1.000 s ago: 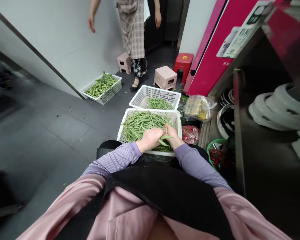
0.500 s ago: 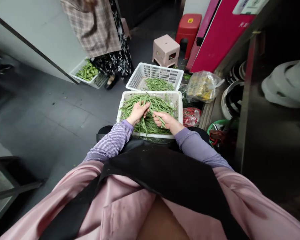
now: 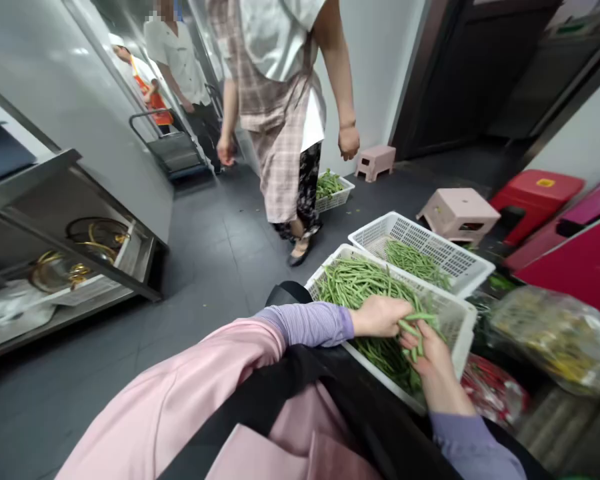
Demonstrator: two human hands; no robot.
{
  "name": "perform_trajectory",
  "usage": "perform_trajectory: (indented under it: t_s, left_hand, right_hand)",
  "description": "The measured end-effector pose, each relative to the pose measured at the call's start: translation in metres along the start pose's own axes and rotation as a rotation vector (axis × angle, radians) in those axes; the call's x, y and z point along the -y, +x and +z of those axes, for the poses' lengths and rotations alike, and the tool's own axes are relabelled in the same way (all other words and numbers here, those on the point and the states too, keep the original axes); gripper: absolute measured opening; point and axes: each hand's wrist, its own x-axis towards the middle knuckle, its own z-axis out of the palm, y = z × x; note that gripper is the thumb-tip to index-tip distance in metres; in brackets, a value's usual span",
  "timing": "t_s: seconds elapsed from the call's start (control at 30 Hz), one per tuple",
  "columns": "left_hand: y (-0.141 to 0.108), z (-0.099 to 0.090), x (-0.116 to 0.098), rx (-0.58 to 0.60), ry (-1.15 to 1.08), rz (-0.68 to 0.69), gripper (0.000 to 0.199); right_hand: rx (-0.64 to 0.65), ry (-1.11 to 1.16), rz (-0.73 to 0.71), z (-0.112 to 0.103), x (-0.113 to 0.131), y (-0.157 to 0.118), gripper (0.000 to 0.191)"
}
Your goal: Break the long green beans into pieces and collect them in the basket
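Note:
My left hand (image 3: 383,315) is closed with its fingertips on some green beans (image 3: 414,328), above the right part of the near white basket (image 3: 464,333). Close beside it, my right hand (image 3: 433,353) curls round the same small bunch, and the bean ends stick out between the two hands. Under them a big heap of long green beans (image 3: 360,283) fills much of the basket. Behind it stands a second white basket (image 3: 473,270) with a smaller pile of green beans (image 3: 414,260) inside.
A person in a checked apron (image 3: 275,153) walks at the front left, by a basket of green vegetables (image 3: 336,199). A pink stool (image 3: 460,210) and red stool (image 3: 535,200) stand beyond. Bagged yellow produce (image 3: 555,333) lies right. A metal shelf (image 3: 75,247) stands left; two people are farther back.
The view has swung left. My hands, earlier apart over the middle of the heap, have come together at the basket's right side. The person in the checked apron now shows more fully.

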Motion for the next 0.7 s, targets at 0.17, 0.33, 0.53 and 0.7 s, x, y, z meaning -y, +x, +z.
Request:
perform_trajectory:
  t_s: [0.17,0.33,0.53,0.7]
  left_hand:
    - [0.012,-0.005,0.006,-0.133,-0.318,-0.199,0.006]
    - [0.023,0.005,0.007,-0.298,-0.838,-0.477,0.017]
    - [0.012,0.014,-0.011,-0.193,-0.706,-0.361,0.022]
    - [0.032,0.016,0.014,-0.033,-0.604,-0.381,0.012]
  right_hand:
    - [0.076,0.04,-0.027,-0.001,0.004,-0.014,0.068]
    - [0.102,0.028,-0.215,0.003,0.016,-0.008,0.068]
    - [-0.269,-0.004,-0.181,-0.004,0.037,0.018,0.051]
    - [0.046,-0.129,0.201,0.005,0.019,0.02,0.046]
